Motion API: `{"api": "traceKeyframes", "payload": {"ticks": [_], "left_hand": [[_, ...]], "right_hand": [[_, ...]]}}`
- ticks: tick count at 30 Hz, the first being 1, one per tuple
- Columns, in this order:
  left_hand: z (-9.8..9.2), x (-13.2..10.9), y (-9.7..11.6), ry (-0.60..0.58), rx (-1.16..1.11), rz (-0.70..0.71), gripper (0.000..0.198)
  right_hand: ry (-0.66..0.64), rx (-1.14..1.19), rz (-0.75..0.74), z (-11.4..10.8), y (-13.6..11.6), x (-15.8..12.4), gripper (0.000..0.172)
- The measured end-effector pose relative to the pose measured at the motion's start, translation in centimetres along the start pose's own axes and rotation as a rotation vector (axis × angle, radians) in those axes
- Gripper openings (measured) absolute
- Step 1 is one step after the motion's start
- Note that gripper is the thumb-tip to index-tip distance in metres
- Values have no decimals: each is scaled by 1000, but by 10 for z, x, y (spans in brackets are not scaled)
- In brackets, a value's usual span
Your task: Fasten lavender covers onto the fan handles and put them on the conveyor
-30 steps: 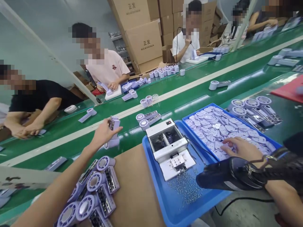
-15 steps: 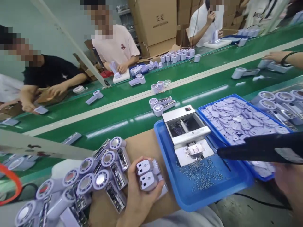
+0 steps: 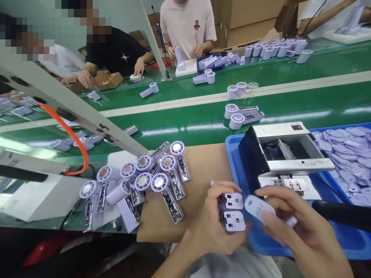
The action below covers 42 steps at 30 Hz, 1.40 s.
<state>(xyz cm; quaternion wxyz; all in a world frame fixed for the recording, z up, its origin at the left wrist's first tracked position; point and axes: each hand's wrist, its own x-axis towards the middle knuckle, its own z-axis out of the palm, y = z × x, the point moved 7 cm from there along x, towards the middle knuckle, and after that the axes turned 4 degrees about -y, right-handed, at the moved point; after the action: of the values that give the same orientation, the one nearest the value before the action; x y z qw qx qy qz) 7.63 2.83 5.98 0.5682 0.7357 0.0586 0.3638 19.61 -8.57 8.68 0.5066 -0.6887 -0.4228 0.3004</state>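
We have two pale lilac plastic pieces (image 3: 232, 212) stacked in our left hand (image 3: 211, 220), its fingers curled firmly around them, while our right hand (image 3: 301, 227), half open, holds a smooth oval cover (image 3: 259, 207) against its fingertips. On the cardboard sheet (image 3: 203, 166) to the left, a heap of handheld fans (image 3: 143, 181) lies with circuit boards exposed, none visibly covered. Far right, matte oval covers (image 3: 348, 154) fill a tray, and a white metal press (image 3: 290, 150) stands in the near blue tray (image 3: 232, 154).
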Motion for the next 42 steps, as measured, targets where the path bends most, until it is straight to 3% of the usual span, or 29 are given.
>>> {"api": "traceKeyframes", "payload": {"ticks": [4,7,10,18,22,25,29,31,36,40,42], "left_hand": [[4,-3,-3,-23,-29,62,99],[6,-5,-7,-49,-9,70,110],[5,-7,-10,-35,57,62,119],[5,-4,1,-78,135,82,104],[4,-6,-1,-34,110,89,100],[3,-6,-7,21,86,110,94],[3,2,-9,85,110,159,71],[3,9,-8,116,114,167,63],[11,18,-7,27,194,174,54],[9,15,-6,57,190,219,64],[8,14,-6,71,184,245,73]], "right_hand": [[-177,-28,27,11,-9,42,23],[-297,-3,86,19,-6,49,26],[-329,84,119,22,-5,52,30],[-351,-7,132,20,-15,54,22],[-406,-30,121,25,-22,54,16],[-303,10,80,23,-22,51,14],[-40,326,79,3,-12,37,16],[14,409,80,-3,-6,30,12],[112,217,-120,-13,-9,18,7],[225,238,-119,-20,1,4,6],[166,345,-87,-18,4,-1,9]]}}
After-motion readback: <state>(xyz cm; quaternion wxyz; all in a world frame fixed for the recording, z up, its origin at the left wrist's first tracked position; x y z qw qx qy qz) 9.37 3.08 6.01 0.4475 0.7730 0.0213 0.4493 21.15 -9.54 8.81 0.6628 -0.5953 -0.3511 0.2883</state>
